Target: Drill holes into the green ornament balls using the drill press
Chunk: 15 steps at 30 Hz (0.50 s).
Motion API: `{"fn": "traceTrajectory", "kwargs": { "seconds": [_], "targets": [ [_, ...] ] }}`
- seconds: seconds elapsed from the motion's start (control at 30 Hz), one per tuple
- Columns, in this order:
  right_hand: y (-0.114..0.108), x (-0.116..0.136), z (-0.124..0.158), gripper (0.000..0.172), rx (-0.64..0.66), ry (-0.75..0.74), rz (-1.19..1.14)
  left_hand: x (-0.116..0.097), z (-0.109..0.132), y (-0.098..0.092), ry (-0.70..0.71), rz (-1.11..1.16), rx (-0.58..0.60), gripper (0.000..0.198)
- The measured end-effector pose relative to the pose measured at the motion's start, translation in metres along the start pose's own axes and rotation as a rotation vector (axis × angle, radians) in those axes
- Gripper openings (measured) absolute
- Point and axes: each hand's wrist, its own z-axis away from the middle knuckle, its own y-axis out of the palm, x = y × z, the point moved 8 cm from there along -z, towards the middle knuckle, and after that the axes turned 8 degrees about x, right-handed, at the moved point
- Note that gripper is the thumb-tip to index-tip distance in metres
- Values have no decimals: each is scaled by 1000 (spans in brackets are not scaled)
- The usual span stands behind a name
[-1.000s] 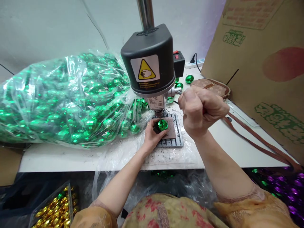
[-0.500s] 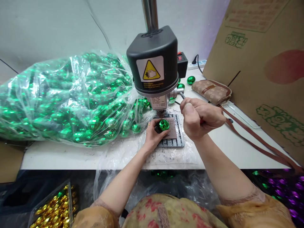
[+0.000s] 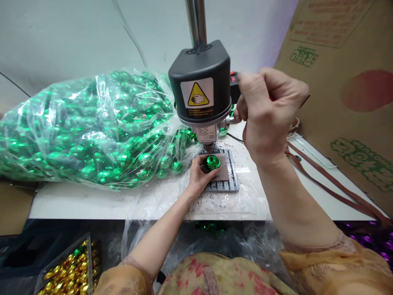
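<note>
Under the head of a black bench drill press [image 3: 201,84], a shiny green faceted ball [image 3: 213,162] rests on a brown board [image 3: 223,174] over the slotted metal base [image 3: 233,180]. My left hand [image 3: 201,174] grips the ball from its left side, thumb in front and fingers behind. Raised at the right of the machine, my right hand [image 3: 270,110] is closed in a fist around the drill press lever, which it mostly hides. A little of the lever's silver hub [image 3: 229,121] shows beside the machine. Dark shavings lie scattered around the base.
A big clear plastic bag [image 3: 89,131] of green balls fills the table's left. A cardboard box [image 3: 344,106] stands at the right, with brown straps [image 3: 331,182] before it. Below the table are a bin of gold balls [image 3: 66,270] and purple balls [image 3: 368,241].
My right hand has risen with the lever, from beside the hub to the height of the motor housing. My left hand still holds the green ball in the same place.
</note>
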Motion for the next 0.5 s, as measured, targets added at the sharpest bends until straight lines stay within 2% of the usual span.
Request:
{"fn": "traceTrajectory", "kwargs": {
  "seconds": [0.2,0.37,0.5],
  "targets": [
    [8,-28,-26,54,86,165,33,3,0,1,-24,19,-10,53],
    [14,-34,-34,54,72,320,-56,-1,1,-1,-11,19,-34,52],
    [16,-35,-37,56,49,415,-118,-4,8,-10,-13,-7,-113,50]
  ]
}}
